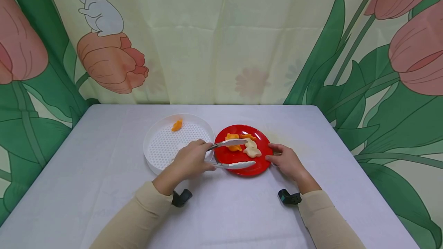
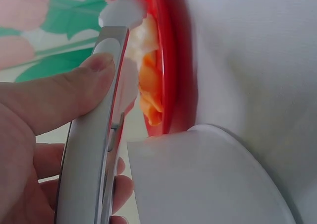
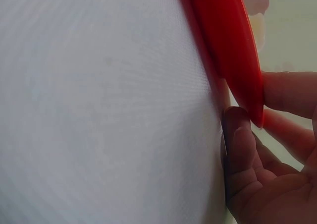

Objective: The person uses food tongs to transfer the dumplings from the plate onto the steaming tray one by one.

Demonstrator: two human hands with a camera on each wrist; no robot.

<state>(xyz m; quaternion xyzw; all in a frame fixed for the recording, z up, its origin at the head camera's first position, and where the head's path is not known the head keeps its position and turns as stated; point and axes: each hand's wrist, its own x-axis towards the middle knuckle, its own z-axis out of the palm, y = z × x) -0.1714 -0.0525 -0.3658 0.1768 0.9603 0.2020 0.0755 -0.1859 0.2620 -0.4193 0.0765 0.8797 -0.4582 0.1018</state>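
Note:
My left hand grips a pair of tongs with white tips, thumb along one arm in the left wrist view. The tongs' arms are spread over a red plate, either side of a cream dumpling-shaped piece. Next to that piece lie orange dumpling-shaped pieces. At the plate's right edge, my right hand pinches the rim. The right wrist view shows a digit against the plate's upper face and other fingers below the rim.
Left of the plate stands a round white tray with a perforated base, its right side close against the plate. A single orange piece lies near its back wall. A white cloth covers the table, and a printed curtain hangs behind.

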